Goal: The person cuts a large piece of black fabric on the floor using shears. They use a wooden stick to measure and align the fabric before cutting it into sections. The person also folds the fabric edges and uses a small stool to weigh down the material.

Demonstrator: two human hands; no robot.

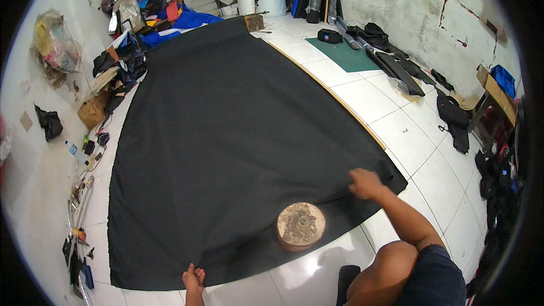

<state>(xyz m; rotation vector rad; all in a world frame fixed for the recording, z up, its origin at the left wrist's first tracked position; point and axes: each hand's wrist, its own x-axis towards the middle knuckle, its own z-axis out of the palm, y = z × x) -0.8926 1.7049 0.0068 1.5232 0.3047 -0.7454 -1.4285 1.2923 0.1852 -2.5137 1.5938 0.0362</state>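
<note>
A large sheet of black fabric [226, 136] is spread over the tiled floor, with creases near its front edge. My left hand [194, 277] has its fingers closed on the fabric's near edge, towards the left. Farther right, my right hand [365, 185] is closed on the fabric near its right corner, slightly blurred, and a fold runs from it. Between my hands, a round, worn block [301, 225] rests on the cloth. A long, thin wooden strip [334, 95] shows along the fabric's right edge.
Another block [254, 21] sits at the fabric's far edge. A green mat [344, 56] and long black rolls [399, 72] lie at the far right. Heaped cloth and bags [164, 8] fill the far left. Tools and poles [79, 204] line the left wall. My bent knee [388, 266] is close to the near edge.
</note>
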